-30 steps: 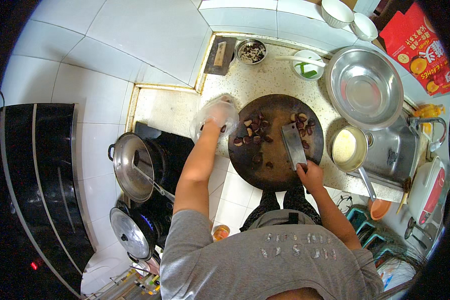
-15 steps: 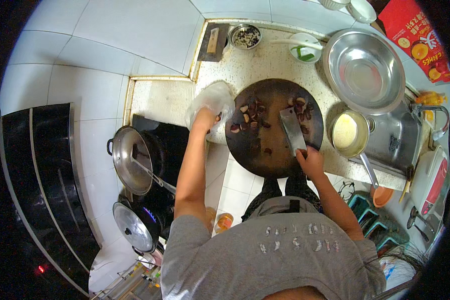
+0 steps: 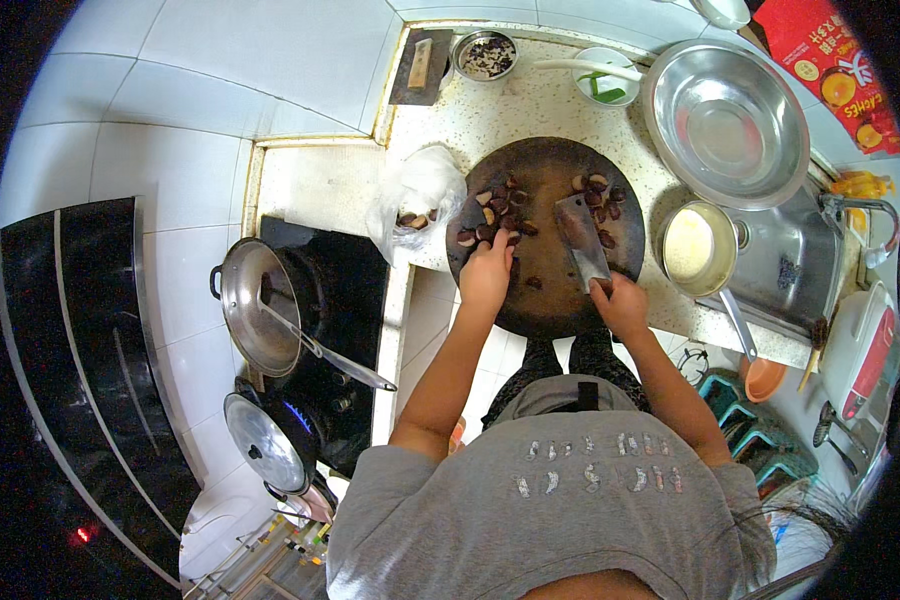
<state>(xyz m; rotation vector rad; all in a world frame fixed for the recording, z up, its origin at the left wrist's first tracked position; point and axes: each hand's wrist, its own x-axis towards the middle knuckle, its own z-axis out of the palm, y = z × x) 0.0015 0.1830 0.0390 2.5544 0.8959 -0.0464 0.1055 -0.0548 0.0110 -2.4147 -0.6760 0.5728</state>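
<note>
Several brown chestnuts (image 3: 510, 198), some showing pale cut faces, lie in two groups on the round dark wooden chopping board (image 3: 540, 310). At the near edge of the left group my left hand (image 3: 486, 274) has its fingers drawn together on a chestnut (image 3: 513, 238). My right hand (image 3: 623, 304) is closed round the handle of a cleaver (image 3: 583, 243), whose broad blade lies over the board just left of the right group. Beside the board's left edge rests a clear plastic bag (image 3: 428, 185) with a few chestnuts inside its mouth.
Left of me, a wok (image 3: 260, 305) with a ladle and a lidded pan (image 3: 263, 443) stand on the black stove; a blue flame shows. To the right are a large steel basin (image 3: 727, 125), a saucepan (image 3: 699, 247) and the sink (image 3: 790, 262). A small bowl (image 3: 485, 55) stands behind.
My left hand has come out of the plastic bag and moved right onto the board, among the left chestnuts. My right hand keeps the cleaver in about the same place. The view has shifted slightly.
</note>
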